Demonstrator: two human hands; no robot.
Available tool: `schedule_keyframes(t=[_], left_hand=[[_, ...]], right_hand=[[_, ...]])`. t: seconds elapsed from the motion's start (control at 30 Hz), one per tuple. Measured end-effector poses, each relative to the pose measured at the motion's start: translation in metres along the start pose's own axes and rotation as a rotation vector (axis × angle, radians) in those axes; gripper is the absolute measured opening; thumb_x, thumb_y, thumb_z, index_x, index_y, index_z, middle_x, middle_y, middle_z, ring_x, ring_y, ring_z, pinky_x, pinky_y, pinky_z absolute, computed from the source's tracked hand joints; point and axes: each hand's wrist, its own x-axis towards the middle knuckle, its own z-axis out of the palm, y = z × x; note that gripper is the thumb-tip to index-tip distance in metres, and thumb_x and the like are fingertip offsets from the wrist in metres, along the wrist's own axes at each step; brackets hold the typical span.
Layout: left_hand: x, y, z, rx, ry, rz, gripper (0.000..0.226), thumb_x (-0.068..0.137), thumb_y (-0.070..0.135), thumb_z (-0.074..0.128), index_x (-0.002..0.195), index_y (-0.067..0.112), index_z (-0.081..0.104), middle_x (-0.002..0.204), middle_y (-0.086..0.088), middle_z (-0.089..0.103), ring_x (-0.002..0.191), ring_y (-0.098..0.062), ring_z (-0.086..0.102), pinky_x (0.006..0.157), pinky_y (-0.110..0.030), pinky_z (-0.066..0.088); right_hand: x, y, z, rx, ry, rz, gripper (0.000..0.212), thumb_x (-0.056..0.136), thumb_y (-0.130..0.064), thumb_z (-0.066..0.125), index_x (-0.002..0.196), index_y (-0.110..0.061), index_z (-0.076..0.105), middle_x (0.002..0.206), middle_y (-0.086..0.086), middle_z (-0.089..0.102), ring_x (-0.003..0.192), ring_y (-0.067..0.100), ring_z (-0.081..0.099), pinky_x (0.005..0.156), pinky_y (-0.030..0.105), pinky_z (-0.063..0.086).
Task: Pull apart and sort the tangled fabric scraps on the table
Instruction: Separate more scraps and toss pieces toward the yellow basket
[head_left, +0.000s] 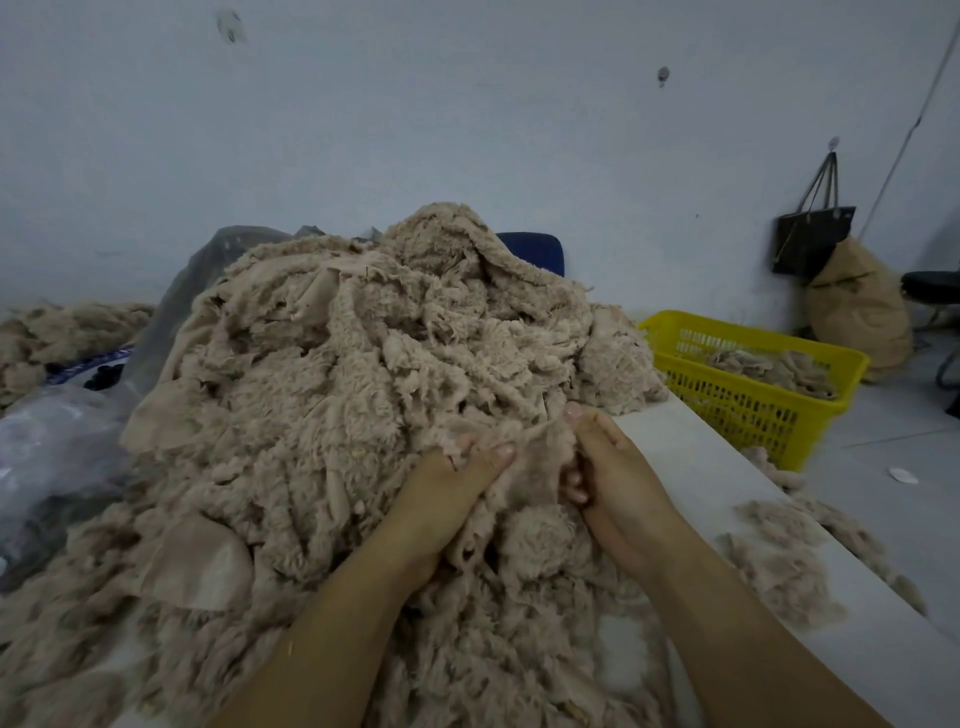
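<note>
A big tangled heap of beige fluffy fabric scraps covers most of the white table. At its near right side both hands hold one thin scrap between them. My left hand grips the scrap's left edge, thumb on top. My right hand pinches its right edge, thumb up and fingers curled under. The scrap is stretched between the two hands and still lies against the heap.
A yellow plastic basket with some scraps inside stands on the floor right of the table. Loose scraps lie on the table's right edge. Clear plastic bags sit at the left. A dark bag hangs on the wall.
</note>
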Motion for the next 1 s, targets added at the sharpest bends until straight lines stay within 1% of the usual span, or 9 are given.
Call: schedule_keyframes(t=[0.13, 0.2, 0.3, 0.4, 0.47, 0.57, 0.73, 0.9, 1.0], left_hand=[[-0.001, 0.007, -0.001, -0.338, -0.022, -0.079, 0.088, 0.067, 0.044, 0.078, 0.145, 0.016, 0.048, 0.145, 0.012, 0.048, 0.115, -0.006, 0.06, 0.09, -0.024, 0.052], [0.0, 0.009, -0.013, -0.536, -0.063, -0.059, 0.055, 0.065, 0.041, 0.081, 0.113, 0.014, 0.076, 0.114, -0.004, 0.073, 0.09, -0.012, 0.074, 0.067, -0.024, 0.06], [-0.001, 0.008, -0.033, -0.89, -0.055, 0.046, 0.029, 0.046, 0.031, 0.094, 0.064, 0.014, 0.079, 0.061, 0.0, 0.071, 0.047, -0.007, 0.066, 0.04, -0.018, 0.051], [0.001, 0.005, -0.031, -0.986, -0.081, 0.017, 0.02, 0.063, 0.027, 0.084, 0.067, 0.009, 0.078, 0.065, -0.001, 0.071, 0.055, -0.011, 0.069, 0.048, -0.021, 0.055], [0.001, 0.007, -0.018, -0.892, -0.075, -0.035, 0.025, 0.081, 0.026, 0.066, 0.092, 0.007, 0.077, 0.083, -0.008, 0.075, 0.071, -0.017, 0.073, 0.058, -0.027, 0.06], [0.004, 0.006, -0.007, -0.749, 0.006, -0.031, 0.049, 0.087, 0.021, 0.061, 0.133, 0.007, 0.058, 0.126, -0.017, 0.067, 0.115, -0.03, 0.065, 0.098, -0.043, 0.053], [0.004, 0.004, 0.003, -0.601, -0.037, 0.058, 0.042, 0.097, 0.026, 0.052, 0.135, 0.008, 0.056, 0.131, -0.014, 0.065, 0.121, -0.026, 0.063, 0.107, -0.043, 0.046], [0.002, -0.003, 0.013, -0.35, -0.164, 0.15, 0.049, 0.093, 0.049, 0.05, 0.124, 0.017, 0.07, 0.131, -0.003, 0.066, 0.127, -0.014, 0.057, 0.102, -0.024, 0.048], [0.002, -0.003, 0.013, -0.317, -0.158, 0.121, 0.046, 0.09, 0.057, 0.049, 0.116, 0.029, 0.074, 0.128, 0.001, 0.068, 0.123, -0.012, 0.061, 0.102, -0.031, 0.048]], right_hand=[[0.002, -0.001, 0.004, 0.081, 0.07, 0.077, 0.028, 0.104, -0.023, 0.045, 0.08, -0.018, 0.057, 0.051, -0.009, 0.051, 0.035, 0.004, 0.034, 0.034, 0.018, 0.024], [0.004, -0.006, -0.004, 0.284, 0.081, 0.064, 0.033, 0.102, -0.019, 0.043, 0.068, -0.016, 0.044, 0.049, -0.006, 0.037, 0.035, 0.005, 0.024, 0.034, 0.019, 0.018], [0.009, -0.016, -0.026, 0.419, 0.177, 0.017, 0.036, 0.102, -0.014, 0.038, 0.067, -0.018, 0.031, 0.055, -0.004, 0.027, 0.041, 0.008, 0.02, 0.036, 0.021, 0.021], [0.01, -0.007, -0.021, 0.112, 0.133, -0.043, 0.029, 0.093, -0.009, 0.044, 0.067, -0.017, 0.033, 0.065, 0.0, 0.032, 0.053, 0.012, 0.029, 0.049, 0.025, 0.03], [0.006, 0.004, -0.006, -0.269, -0.009, -0.086, 0.014, 0.083, -0.023, 0.052, 0.071, -0.023, 0.045, 0.078, -0.003, 0.048, 0.07, 0.011, 0.047, 0.064, 0.024, 0.04], [-0.003, 0.014, 0.006, -0.662, -0.181, -0.18, 0.021, 0.082, -0.057, 0.052, 0.079, -0.037, 0.057, 0.091, -0.025, 0.054, 0.082, -0.01, 0.055, 0.067, 0.005, 0.04], [-0.008, 0.02, 0.016, -0.761, -0.169, -0.247, 0.045, 0.071, -0.075, 0.059, 0.099, -0.04, 0.052, 0.101, -0.017, 0.054, 0.087, -0.006, 0.057, 0.068, 0.012, 0.046], [0.001, 0.025, 0.008, -0.749, -0.025, -0.284, 0.007, 0.093, -0.029, 0.064, 0.099, -0.03, 0.061, 0.092, -0.024, 0.067, 0.086, -0.006, 0.062, 0.066, 0.008, 0.045], [0.006, 0.019, 0.001, -0.565, 0.076, -0.15, 0.013, 0.096, -0.027, 0.059, 0.098, -0.036, 0.068, 0.093, -0.024, 0.071, 0.094, -0.002, 0.066, 0.076, 0.016, 0.052]])
